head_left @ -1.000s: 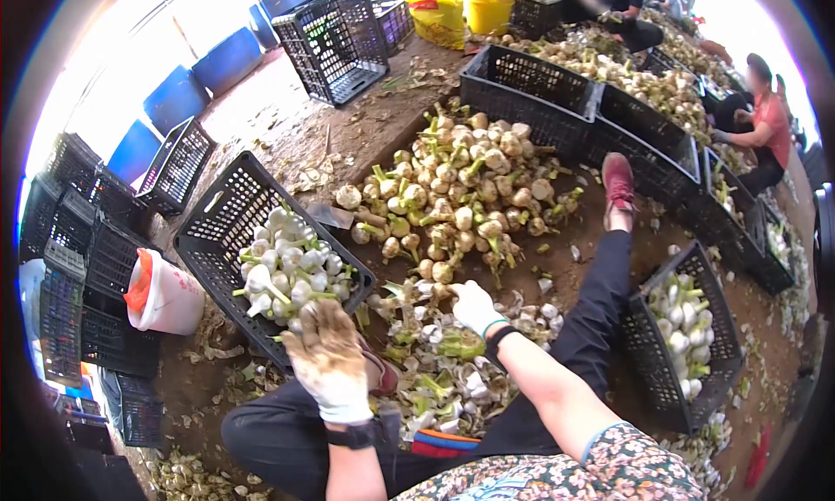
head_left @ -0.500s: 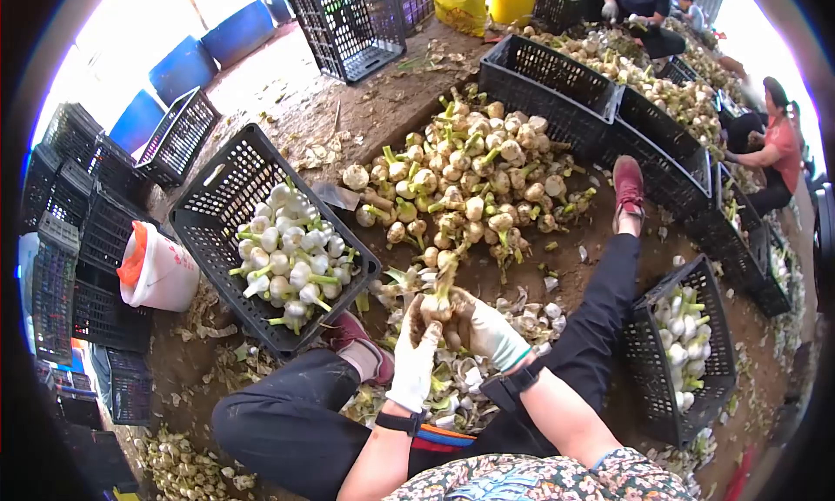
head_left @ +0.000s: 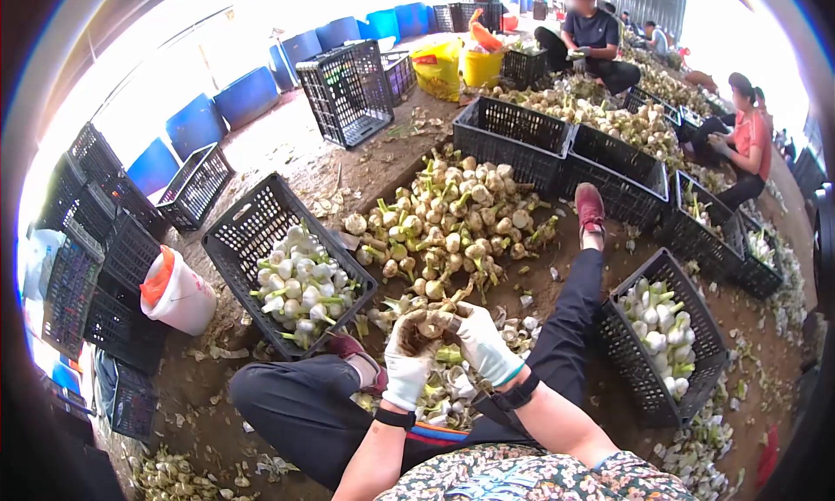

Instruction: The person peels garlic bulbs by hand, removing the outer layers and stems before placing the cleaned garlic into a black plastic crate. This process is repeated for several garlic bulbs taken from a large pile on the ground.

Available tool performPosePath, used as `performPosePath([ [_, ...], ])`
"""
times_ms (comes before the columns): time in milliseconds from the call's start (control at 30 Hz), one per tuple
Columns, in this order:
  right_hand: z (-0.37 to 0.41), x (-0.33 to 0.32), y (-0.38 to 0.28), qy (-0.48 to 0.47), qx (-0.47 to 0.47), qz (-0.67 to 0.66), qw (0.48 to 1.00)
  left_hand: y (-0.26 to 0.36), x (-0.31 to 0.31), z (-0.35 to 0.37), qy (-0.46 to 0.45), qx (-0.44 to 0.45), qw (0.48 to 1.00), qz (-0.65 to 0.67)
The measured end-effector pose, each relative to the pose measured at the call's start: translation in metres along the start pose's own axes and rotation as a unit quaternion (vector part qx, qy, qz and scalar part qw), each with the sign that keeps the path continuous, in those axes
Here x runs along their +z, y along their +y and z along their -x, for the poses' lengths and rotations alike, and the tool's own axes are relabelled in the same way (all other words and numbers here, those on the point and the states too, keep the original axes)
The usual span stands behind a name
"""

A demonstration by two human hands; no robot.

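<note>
Both my hands wear pale gloves with dirt-stained fingers and meet above a litter of peeled skins (head_left: 448, 395). Between them is a garlic bulb (head_left: 430, 323) with brownish roots and outer skin, its stem pointing up to the right. My left hand (head_left: 407, 353) is closed round the bulb from the left. On the other side my right hand (head_left: 481, 340) grips it near the stem, fingers partly hidden. Just beyond lies a heap of unpeeled garlic (head_left: 470, 210). Left of my hands, a black crate (head_left: 235, 231) holds clean white bulbs (head_left: 304, 279).
At my right stands another black crate (head_left: 648, 405) with white garlic. A row of black crates (head_left: 513, 140) curves behind the heap. A white bucket (head_left: 183, 297) and stacked crates (head_left: 122, 318) are at left. Two people (head_left: 596, 44) (head_left: 750, 144) sit working farther off.
The view has tilted up, showing more of the background. The bulb in my hands has turned, its stem now leaning right instead of upright. Both hands keep hold of it.
</note>
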State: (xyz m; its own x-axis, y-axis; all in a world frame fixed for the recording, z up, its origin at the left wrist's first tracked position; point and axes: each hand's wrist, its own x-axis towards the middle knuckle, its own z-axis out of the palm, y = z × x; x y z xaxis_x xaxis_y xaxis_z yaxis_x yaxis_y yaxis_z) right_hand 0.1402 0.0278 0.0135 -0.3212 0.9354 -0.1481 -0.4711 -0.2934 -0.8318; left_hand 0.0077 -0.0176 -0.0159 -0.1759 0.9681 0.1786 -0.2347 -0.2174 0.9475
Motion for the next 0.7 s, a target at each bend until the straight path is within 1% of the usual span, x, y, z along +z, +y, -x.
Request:
performPosePath([
  [33, 0.007, 0.003, -0.006, -0.015, 0.014, -0.013, 1.0, 0.0, 0.001, 0.002, 0.0, 0.015, 1.0, 0.008],
  [100, 0.013, 0.0, -0.008, -0.03, 0.029, -0.059, 0.997, -0.001, 0.0, 0.006, -0.007, 0.016, 1.0, -0.003],
  [200, 0.019, -0.001, -0.012, -0.056, 0.022, -0.055, 0.997, 0.003, 0.002, 0.008, -0.017, 0.018, 1.0, -0.004],
  [233, 0.022, 0.0, -0.016, -0.056, 0.021, -0.055, 0.997, 0.007, 0.005, 0.008, -0.006, 0.027, 1.0, 0.001],
  [300, 0.029, 0.002, -0.024, -0.08, 0.011, 0.01, 0.997, 0.016, 0.008, 0.01, 0.002, 0.026, 1.0, 0.002],
  [433, 0.03, -0.005, -0.026, -0.07, 0.037, -0.038, 0.996, 0.015, 0.007, 0.014, -0.016, 0.032, 0.999, 0.006],
  [500, 0.02, -0.021, -0.019, -0.115, -0.037, 0.06, 0.991, 0.021, 0.009, 0.015, -0.001, -0.012, 0.989, 0.15],
  [533, 0.018, -0.03, -0.02, -0.158, -0.042, 0.056, 0.985, 0.029, 0.009, 0.017, -0.017, -0.04, 0.981, 0.189],
  [600, 0.013, -0.04, -0.012, -0.144, -0.066, 0.155, 0.975, 0.028, 0.011, 0.019, 0.004, -0.087, 0.979, 0.186],
  [633, 0.02, -0.031, -0.019, -0.144, -0.065, 0.155, 0.975, 0.026, 0.013, 0.02, 0.005, -0.088, 0.979, 0.186],
  [700, 0.034, -0.011, -0.029, -0.077, 0.01, 0.143, 0.987, 0.022, 0.015, 0.019, -0.001, -0.007, 0.997, 0.081],
])
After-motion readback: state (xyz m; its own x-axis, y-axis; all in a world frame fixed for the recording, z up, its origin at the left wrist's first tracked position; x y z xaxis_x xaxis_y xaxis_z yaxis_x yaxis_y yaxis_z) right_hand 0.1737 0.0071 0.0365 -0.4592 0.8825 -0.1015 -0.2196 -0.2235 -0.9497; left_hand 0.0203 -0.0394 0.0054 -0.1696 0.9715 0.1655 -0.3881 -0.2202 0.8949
